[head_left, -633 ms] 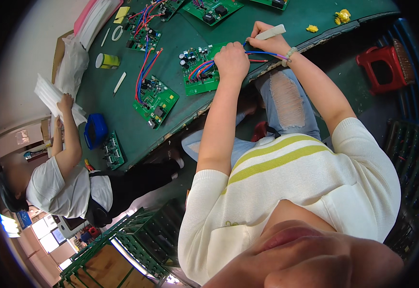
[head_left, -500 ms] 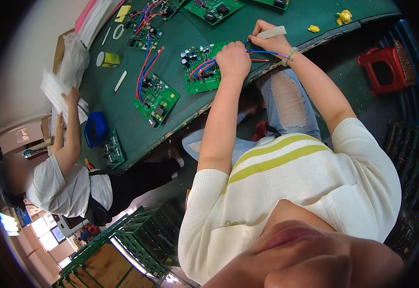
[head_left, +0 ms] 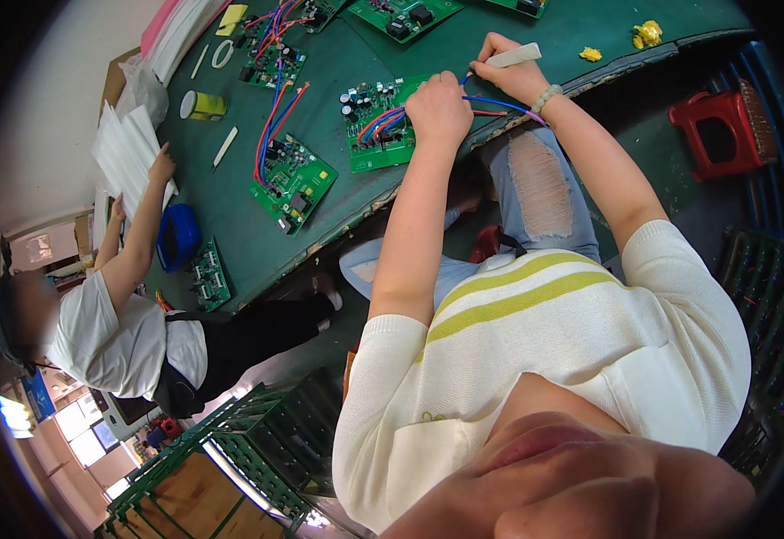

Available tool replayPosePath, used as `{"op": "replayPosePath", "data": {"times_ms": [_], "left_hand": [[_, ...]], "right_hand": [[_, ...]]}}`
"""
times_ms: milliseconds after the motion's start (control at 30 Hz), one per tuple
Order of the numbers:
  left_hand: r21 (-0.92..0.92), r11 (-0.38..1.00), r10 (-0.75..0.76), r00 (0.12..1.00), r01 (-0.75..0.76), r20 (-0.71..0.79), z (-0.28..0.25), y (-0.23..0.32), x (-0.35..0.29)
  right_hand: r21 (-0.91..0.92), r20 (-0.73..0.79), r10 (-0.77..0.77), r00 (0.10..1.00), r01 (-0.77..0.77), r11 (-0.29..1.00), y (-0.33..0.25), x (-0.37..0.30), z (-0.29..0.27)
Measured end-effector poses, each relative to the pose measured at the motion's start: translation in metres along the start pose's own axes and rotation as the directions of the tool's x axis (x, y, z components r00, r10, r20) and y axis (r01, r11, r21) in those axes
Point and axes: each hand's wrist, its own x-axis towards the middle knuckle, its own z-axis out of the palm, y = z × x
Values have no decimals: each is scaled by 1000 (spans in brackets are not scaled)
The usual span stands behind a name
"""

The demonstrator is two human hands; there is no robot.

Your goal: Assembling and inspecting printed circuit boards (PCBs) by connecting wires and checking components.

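A green circuit board (head_left: pixel 383 159) lies near the table's edge, its blue and red wires (head_left: pixel 383 124) running toward the right. My left hand (head_left: pixel 440 112) is closed over these wires at the board's right side; its fingertips are mostly hidden. Just to the right, my right hand (head_left: pixel 510 79) pinches a white-handled, pen-like tool (head_left: pixel 515 56) whose dark tip points down-left by my left fingers. I cannot make out its exact kind. Blue and purple wire ends (head_left: pixel 504 102) curve out beneath my right hand toward my wrist, and a red one sticks out below.
A second wired circuit board (head_left: pixel 295 193) lies left, with others farther back. A yellow-green jar (head_left: pixel 203 105), a white pen-shaped item (head_left: pixel 225 147) and yellow lumps (head_left: pixel 647 34) rest on the green table (head_left: pixel 518 16). A co-worker (head_left: pixel 123 314) handles white strips (head_left: pixel 127 153) beside a blue bin (head_left: pixel 178 238). A red stool (head_left: pixel 724 135) stands right.
My hands keep almost the same pose, the right with its tool shifting very slightly. At the left, the co-worker's hands and the white strips have moved, the near hand toward the right.
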Motion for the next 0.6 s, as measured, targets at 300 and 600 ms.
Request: {"op": "replayPosePath", "data": {"times_ms": [300, 600], "left_hand": [[-29, 999, 14, 999, -15, -35, -1, -4, -1], [-79, 996, 40, 995, -48, -91, 0, -7, -2]], "right_hand": [[50, 94, -40, 995, 35, 998, -3, -3, 1], [127, -10, 97, 995, -95, 987, -7, -4, 0]]}}
